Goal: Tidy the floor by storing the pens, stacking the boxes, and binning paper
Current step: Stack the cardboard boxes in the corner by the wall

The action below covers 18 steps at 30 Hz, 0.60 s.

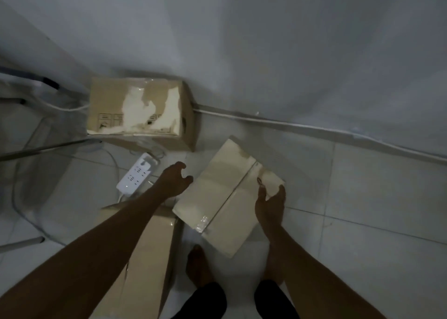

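Head view: right hand grips a flat, glossy-taped cardboard box; left hand hovers half-curled beside it.

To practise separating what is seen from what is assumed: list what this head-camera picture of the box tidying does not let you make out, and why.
1. Long brown box, head view: partly covered by the left forearm and cut off by the bottom edge.
2. Printed symbols on the large carton: too small and blurred to read.
3. Whether the left hand and right hand actually hold the pale box: blur at its edges.
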Each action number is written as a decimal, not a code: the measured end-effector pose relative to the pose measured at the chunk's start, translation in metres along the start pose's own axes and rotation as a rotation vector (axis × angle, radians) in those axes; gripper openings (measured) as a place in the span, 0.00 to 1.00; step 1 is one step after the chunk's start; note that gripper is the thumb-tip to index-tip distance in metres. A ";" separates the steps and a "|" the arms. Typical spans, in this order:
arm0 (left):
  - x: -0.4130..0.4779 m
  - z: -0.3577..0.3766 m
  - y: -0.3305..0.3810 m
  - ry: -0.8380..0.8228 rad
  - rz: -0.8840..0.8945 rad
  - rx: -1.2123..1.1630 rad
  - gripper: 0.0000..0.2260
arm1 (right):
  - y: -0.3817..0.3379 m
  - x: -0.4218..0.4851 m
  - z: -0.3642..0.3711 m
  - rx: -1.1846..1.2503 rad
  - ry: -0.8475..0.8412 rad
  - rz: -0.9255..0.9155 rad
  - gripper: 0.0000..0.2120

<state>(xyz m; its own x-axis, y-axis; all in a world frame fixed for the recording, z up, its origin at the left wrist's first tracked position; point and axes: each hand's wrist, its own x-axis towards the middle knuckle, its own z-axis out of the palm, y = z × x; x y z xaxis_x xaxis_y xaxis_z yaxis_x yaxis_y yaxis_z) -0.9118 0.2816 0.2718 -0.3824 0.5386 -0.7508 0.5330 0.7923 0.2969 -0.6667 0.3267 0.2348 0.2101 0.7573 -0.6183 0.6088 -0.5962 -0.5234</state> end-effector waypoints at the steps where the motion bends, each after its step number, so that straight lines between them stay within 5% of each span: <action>1: 0.014 0.008 0.002 -0.010 0.005 0.003 0.25 | 0.008 0.009 0.007 0.033 0.030 0.035 0.33; 8: 0.082 0.057 0.006 -0.080 0.005 0.007 0.28 | 0.053 0.049 0.039 0.140 0.029 0.320 0.30; 18: 0.103 0.098 -0.011 -0.128 -0.064 -0.108 0.24 | 0.081 0.056 0.055 0.156 -0.089 0.356 0.28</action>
<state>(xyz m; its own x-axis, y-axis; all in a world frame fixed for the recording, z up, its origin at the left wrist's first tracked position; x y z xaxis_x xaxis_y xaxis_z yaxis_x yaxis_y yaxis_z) -0.8830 0.3000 0.1336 -0.3102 0.4511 -0.8368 0.4238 0.8536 0.3031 -0.6476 0.3063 0.1252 0.3159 0.4745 -0.8216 0.3848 -0.8556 -0.3462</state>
